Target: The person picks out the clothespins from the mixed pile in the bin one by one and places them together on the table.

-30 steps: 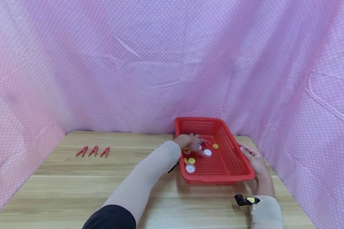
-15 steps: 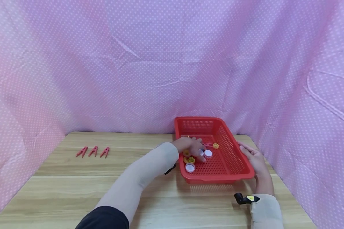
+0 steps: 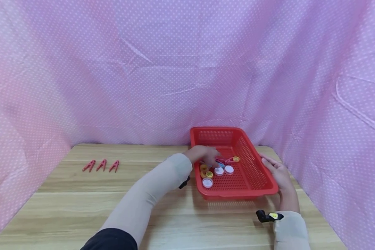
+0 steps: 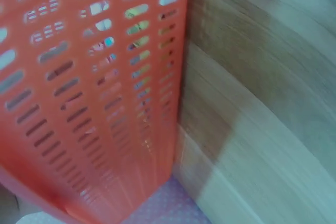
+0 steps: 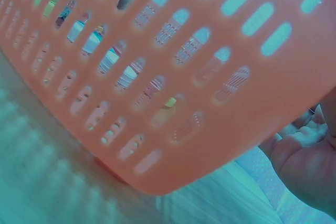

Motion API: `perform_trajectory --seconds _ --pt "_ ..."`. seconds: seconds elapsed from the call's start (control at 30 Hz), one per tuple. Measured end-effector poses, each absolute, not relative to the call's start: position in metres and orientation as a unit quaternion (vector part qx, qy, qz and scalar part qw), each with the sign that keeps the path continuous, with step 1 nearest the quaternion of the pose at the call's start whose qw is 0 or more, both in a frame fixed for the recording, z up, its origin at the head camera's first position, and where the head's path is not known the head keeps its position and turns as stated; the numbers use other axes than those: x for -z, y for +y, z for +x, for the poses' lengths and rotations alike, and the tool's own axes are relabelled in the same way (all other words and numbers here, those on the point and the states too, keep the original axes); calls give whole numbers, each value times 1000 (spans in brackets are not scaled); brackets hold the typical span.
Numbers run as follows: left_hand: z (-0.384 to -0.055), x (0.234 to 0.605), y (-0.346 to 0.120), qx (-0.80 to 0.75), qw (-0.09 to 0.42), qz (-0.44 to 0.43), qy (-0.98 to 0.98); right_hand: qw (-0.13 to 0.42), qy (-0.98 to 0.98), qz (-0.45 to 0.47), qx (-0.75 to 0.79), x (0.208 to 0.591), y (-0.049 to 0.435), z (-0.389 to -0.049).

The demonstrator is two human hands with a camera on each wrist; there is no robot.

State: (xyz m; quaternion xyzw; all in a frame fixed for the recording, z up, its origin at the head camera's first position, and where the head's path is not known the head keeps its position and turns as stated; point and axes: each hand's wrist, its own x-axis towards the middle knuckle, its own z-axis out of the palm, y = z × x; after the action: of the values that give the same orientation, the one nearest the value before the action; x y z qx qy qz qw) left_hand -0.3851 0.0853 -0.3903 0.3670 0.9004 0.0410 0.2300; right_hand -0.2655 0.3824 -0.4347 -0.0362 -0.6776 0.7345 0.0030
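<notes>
In the head view my left hand (image 3: 208, 156) reaches over the left rim of a red plastic basket (image 3: 231, 194), with loosely extended fingers low among small things. Just by its fingertips lie a pink clothespin (image 3: 230, 160) and a small blue piece (image 3: 221, 165). Two white bottle caps (image 3: 229, 169) sit close to the thumb, and another white cap (image 3: 207, 183) is near the front left corner. Several yellow caps (image 3: 209, 174) lie at the left side, one yellow cap (image 3: 235, 159) farther right. My right hand (image 3: 279, 175) holds the basket's right rim, fingers partly hidden behind the wall.
Three pink clothespins (image 3: 101, 165) stand in a row at the left of the wooden table (image 3: 81, 208). A pink dotted cloth (image 3: 162, 86) hangs behind the table and along both sides. Both wrist views mostly show the basket's slotted walls.
My left hand has shifted among the things in the basket, its fingers spread and then drawn back left. The white caps have slid forward, uncovering the blue piece. The right hand stays put.
</notes>
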Motion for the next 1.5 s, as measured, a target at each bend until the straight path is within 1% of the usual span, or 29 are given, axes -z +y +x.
perform_trajectory --seconds 0.2,0.3,0.47,0.57,0.73,0.9,1.03,1.2,1.5 --pt "-382 389 89 -60 276 330 901 1 -680 -40 -732 435 380 -264" --pt "-382 390 92 -77 286 341 892 1 -681 -41 -731 434 381 -264" --pt "-380 392 99 -101 298 392 865 2 -682 -40 -730 434 382 -266" --pt "-376 391 101 -114 290 408 858 4 -679 -38 -733 435 382 -266" --pt "-376 390 101 -105 246 402 876 6 -677 -33 -735 435 381 -266" --pt "-381 392 99 -86 226 400 884 9 -674 -29 -738 435 381 -266" --pt "-384 394 96 -90 227 403 882 9 -678 -32 -735 435 381 -265" --pt "-387 397 93 -91 239 377 890 1 -691 -39 -722 436 381 -263" --pt "-389 401 94 -103 239 357 897 0 -692 -42 -720 435 381 -264"
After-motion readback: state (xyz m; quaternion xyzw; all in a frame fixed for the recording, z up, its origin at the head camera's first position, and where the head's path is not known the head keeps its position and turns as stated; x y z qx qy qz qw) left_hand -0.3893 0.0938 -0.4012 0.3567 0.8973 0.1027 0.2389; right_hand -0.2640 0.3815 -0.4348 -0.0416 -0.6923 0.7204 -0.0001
